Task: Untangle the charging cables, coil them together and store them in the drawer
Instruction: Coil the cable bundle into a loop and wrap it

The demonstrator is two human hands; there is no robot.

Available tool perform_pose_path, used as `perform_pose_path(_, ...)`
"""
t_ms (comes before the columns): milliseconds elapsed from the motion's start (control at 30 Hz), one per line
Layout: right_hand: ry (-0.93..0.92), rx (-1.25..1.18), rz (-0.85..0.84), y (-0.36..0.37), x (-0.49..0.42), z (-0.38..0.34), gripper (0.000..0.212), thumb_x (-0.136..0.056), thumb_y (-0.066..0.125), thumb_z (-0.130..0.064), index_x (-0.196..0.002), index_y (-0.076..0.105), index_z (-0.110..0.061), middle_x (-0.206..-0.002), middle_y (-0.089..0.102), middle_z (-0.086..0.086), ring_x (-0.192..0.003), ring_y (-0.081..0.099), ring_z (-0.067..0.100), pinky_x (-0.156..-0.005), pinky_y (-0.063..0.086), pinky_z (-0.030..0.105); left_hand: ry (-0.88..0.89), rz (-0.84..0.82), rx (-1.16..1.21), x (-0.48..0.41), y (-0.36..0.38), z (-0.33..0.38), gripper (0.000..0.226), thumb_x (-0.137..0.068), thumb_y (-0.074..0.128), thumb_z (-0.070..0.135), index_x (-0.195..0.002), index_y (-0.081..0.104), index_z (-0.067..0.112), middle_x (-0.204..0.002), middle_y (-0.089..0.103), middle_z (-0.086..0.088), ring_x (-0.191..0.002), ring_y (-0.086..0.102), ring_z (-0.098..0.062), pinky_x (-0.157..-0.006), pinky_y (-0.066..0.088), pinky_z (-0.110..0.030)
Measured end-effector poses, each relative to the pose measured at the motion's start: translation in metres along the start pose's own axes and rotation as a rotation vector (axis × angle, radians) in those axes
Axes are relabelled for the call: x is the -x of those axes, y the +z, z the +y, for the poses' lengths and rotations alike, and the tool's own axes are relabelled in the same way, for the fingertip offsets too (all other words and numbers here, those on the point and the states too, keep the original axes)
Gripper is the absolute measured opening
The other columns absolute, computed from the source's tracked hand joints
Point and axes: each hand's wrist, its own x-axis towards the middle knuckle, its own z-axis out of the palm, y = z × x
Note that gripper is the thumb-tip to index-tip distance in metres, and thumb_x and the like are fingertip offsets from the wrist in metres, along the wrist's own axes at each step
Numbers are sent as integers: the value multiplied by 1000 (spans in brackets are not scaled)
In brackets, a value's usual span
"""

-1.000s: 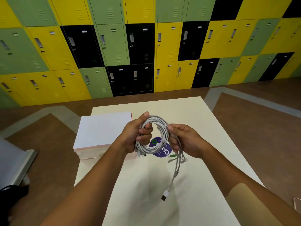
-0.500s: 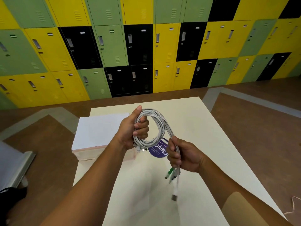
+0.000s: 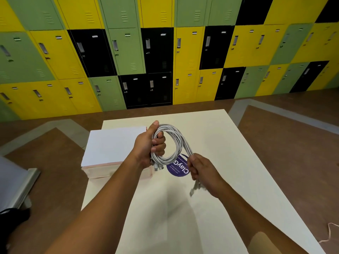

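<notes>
The cables (image 3: 175, 142) hang as a grey coil just above the centre of the frame, over the table (image 3: 229, 136). The left hand (image 3: 145, 148) grips the coil's left side, fingers curled through the loop. The right hand (image 3: 202, 170) has slid from the coil's edge towards the lower right and now fists the tail near its blurred plugs (image 3: 194, 189), so little slack is left. Coiling looks nearly done; storing remains. A purple sticker (image 3: 178, 169) lies below, and a white-topped box (image 3: 111, 143) sits at left.
</notes>
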Motion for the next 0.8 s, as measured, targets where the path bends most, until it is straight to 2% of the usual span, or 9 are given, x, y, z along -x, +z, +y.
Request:
perform_pose_path(100,-211,577,186,3,4,6,22,-104,42,-31,-85,44,-21,-70,50,-11,-61,49,1,-52,37,13,-3,42,8,0,4,-4,46,-97,51,50,-64,47,17,-53,25,6,-38,21,-7,-40,21,-20)
perform_pose_path(200,-319,790,239,0,5,20,15,-101,48,-37,-93,48,-24,-85,59,-10,-71,56,6,-53,42,9,-3,72,4,-1,10,-10,47,-96,52,50,-64,49,16,-54,26,6,-39,22,-8,-38,23,-19)
perform_pose_path(267,-447,851,238,-7,4,27,16,-100,47,-39,-88,44,-30,-78,58,-14,-65,56,8,-51,42,11,-7,80,4,-2,10,-16,47,-96,54,50,-64,50,16,-54,27,5,-39,23,-8,-38,25,-20)
perform_pose_path(333,-507,771,227,-14,7,24,22,-98,48,-36,-80,36,-36,-63,49,-20,-56,52,4,-49,37,11,-9,78,25,-3,9,-21,47,-95,55,50,-63,51,16,-54,27,5,-39,24,-8,-38,25,-20)
perform_pose_path(433,-442,625,230,-16,12,15,30,-98,54,-30,-69,46,-27,-57,56,-11,-57,61,11,-52,50,32,-6,47,65,-4,12,-24,47,-96,54,49,-63,52,16,-52,27,6,-38,23,-7,-38,22,-19)
perform_pose_path(500,-320,396,211,-12,15,5,30,-98,58,-22,-68,57,-23,-58,63,-1,-59,66,17,-60,57,37,-1,23,91,-5,15,-23,47,-97,52,49,-63,51,16,-51,27,6,-37,23,-6,-38,21,-19)
perform_pose_path(600,-197,-12,162,-5,18,-9,26,-98,57,-11,-76,65,-2,-65,66,17,-65,69,32,-67,59,39,13,-8,101,-7,22,-18,48,-99,49,49,-64,50,16,-49,27,7,-36,23,-5,-38,19,-19)
perform_pose_path(700,-23,-412,55,-2,19,-17,28,-100,54,-13,-76,59,0,-67,60,24,-60,63,36,-67,57,43,23,-33,92,-8,27,-14,49,-99,47,49,-63,50,17,-48,27,8,-35,22,-5,-39,18,-19)
perform_pose_path(800,129,-516,-55,-1,19,-19,28,-101,51,-26,-80,51,-7,-57,52,15,-39,42,23,-53,51,35,31,-34,80,-11,28,-11,48,-99,47,49,-63,51,17,-48,28,8,-35,24,-5,-39,18,-20)
